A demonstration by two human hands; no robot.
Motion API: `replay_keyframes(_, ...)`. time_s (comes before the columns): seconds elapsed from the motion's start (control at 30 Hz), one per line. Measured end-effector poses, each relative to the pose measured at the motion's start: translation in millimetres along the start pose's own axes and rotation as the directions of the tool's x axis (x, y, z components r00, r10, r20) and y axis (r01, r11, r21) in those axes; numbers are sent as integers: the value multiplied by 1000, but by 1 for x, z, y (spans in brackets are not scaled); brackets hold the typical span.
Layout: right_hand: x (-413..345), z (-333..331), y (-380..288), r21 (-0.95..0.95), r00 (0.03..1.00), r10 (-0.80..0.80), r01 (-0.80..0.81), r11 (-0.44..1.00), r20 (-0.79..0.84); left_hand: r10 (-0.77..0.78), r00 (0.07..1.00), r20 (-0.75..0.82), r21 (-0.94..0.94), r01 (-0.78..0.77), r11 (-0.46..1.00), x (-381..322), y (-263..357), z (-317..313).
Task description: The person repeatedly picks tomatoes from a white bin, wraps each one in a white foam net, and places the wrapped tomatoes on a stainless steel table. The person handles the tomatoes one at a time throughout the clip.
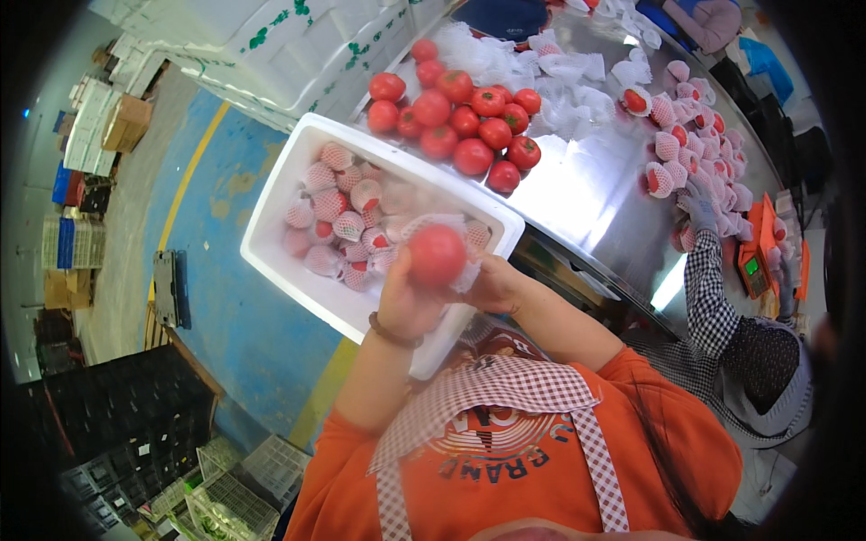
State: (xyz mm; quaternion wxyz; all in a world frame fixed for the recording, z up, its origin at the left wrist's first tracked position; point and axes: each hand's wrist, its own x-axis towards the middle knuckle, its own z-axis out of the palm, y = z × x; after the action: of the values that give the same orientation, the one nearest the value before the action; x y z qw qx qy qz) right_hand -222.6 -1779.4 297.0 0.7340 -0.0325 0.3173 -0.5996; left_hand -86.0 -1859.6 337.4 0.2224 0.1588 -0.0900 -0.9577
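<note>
My left hand (409, 301) holds a bare red tomato (437, 255) above the near right part of a white foam box (267, 223). At the tomato's right side, my right hand (490, 284) grips a white foam net sleeve (467, 270), which lies behind and beside the fruit. Inside the box lie several tomatoes in foam net sleeves (328, 203). Bare tomatoes (431, 108) sit in a group on the metal table (575, 193) beyond the box. A heap of loose white foam nets (575, 95) lies to their right.
Netted tomatoes (710, 155) cover the table's far right, where a co-worker's gloved hand (700, 206) touches them. An orange scale (754, 264) stands near that person. Stacked white foam boxes (284, 61) rise behind my box. Black crates (122, 412) and plastic baskets (233, 504) stand at lower left.
</note>
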Motion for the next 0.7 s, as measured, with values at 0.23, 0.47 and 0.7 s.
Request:
replay_keyframes(0.23, 5, -14, -32, -673, 828, -533, 296, 678, -173, 142, 990, 5, 336, -136, 932, 2, -4, -1)
replay_keyframes(0.47, -6, 12, -28, -833, 699, -481, 535, -139, 529, 167, 984, -61, 494, -116, 862, 6, -6, -17)
replay_keyframes(0.7, -9, 2, -24, -755, 829, -507, 486, 440, 237, 187, 978, -93, 517, -113, 849, 12, 1, -35)
